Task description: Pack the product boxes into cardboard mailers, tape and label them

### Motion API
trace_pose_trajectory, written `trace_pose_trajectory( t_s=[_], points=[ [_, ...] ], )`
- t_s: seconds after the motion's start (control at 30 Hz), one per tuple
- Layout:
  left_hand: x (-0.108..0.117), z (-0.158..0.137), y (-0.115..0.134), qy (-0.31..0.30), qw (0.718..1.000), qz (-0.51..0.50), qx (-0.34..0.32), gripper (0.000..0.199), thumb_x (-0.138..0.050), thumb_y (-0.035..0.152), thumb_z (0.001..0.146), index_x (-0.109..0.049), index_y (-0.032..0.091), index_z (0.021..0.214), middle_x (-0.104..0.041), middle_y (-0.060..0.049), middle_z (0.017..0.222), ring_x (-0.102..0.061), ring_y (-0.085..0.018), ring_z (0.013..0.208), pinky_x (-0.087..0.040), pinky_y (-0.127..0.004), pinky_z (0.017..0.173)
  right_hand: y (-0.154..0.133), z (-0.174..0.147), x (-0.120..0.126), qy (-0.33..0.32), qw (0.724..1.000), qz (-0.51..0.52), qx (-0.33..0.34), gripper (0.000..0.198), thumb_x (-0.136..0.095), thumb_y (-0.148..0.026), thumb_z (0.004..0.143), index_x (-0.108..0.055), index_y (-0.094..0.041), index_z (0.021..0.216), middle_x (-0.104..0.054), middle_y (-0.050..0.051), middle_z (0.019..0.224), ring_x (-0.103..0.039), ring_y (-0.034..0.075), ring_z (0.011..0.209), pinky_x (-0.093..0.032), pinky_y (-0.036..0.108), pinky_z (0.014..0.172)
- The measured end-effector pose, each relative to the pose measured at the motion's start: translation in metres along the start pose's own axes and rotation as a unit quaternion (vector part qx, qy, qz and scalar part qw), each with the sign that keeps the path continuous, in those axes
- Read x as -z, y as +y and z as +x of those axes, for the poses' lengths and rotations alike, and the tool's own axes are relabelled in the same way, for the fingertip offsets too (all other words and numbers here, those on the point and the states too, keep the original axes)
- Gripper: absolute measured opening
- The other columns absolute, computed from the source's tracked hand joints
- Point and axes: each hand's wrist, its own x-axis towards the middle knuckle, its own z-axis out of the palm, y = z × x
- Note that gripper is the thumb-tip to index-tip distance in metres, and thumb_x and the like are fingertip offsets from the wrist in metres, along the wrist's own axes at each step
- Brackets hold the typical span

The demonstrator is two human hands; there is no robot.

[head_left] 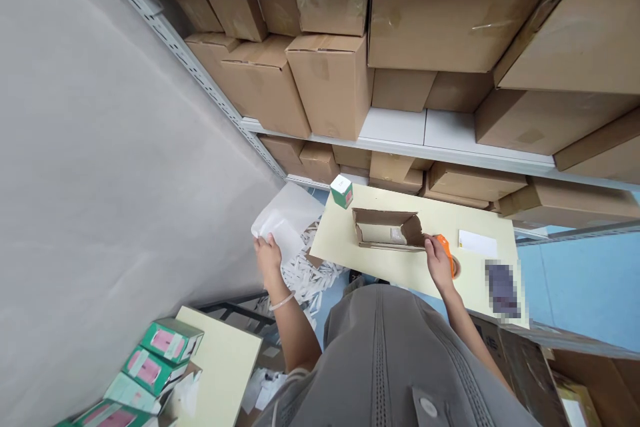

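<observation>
My left hand (269,257) is closed on the near edge of a thin, whitish translucent plastic sheet (287,217), which hangs beside the wall, left of the table. On the cream table (390,197) lies an open cardboard box (384,217), long and narrow, with a small clear plastic packet (397,235) inside. My right hand (439,265) grips the box's right end, its fingertips at the flap. Just behind that hand is an orange tape dispenser (443,244), partly covered by it. A small green and white box (342,192) stands at the table's far left corner.
A white card (477,243) and a blurred dark object (503,288) lie at the table's right. Shelves of cardboard boxes (327,83) rise beyond. Shredded paper (313,280) is heaped below left. Green and pink boxes (173,339) stand on another cream surface (225,360).
</observation>
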Motion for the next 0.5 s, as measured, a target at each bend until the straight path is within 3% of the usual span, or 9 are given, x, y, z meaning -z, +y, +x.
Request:
trace_pose_trajectory(
  t_s=[0.2, 0.4, 0.5],
  points=[
    [0.0, 0.01, 0.006, 0.024, 1.0, 0.007, 0.012, 0.058, -0.024, 0.038, 0.101, -0.038, 0.0, 0.143, -0.026, -0.029, 0.156, -0.035, -0.04, 0.142, -0.036, -0.049, 0.112, 0.003, -0.003, 0.001, 0.003, 1.0, -0.002, 0.01, 0.058, -0.037, -0.058, 0.09, -0.062, -0.02, 0.126, -0.062, 0.012, 0.127, -0.056, 0.027, 0.118, -0.041, 0.043, 0.104],
    [-0.011, 0.012, 0.008, -0.02, 0.999, 0.027, -0.036, 0.053, -0.026, 0.034, 0.101, -0.043, -0.002, 0.137, -0.017, -0.032, 0.158, -0.023, -0.04, 0.147, -0.029, -0.051, 0.115, 0.003, -0.002, 0.001, 0.004, 1.0, 0.008, 0.008, 0.059, -0.039, -0.06, 0.089, -0.063, -0.019, 0.125, -0.061, 0.013, 0.13, -0.056, 0.028, 0.118, -0.042, 0.043, 0.102],
    [-0.02, 0.012, 0.012, -0.035, 0.996, 0.025, -0.076, 0.05, -0.029, 0.032, 0.1, -0.047, -0.003, 0.132, -0.023, -0.032, 0.156, -0.02, -0.039, 0.148, -0.027, -0.051, 0.116, 0.003, -0.001, 0.001, 0.003, 1.0, 0.006, 0.007, 0.059, -0.039, -0.059, 0.089, -0.063, -0.018, 0.124, -0.061, 0.014, 0.13, -0.055, 0.028, 0.12, -0.041, 0.043, 0.103]
  ],
)
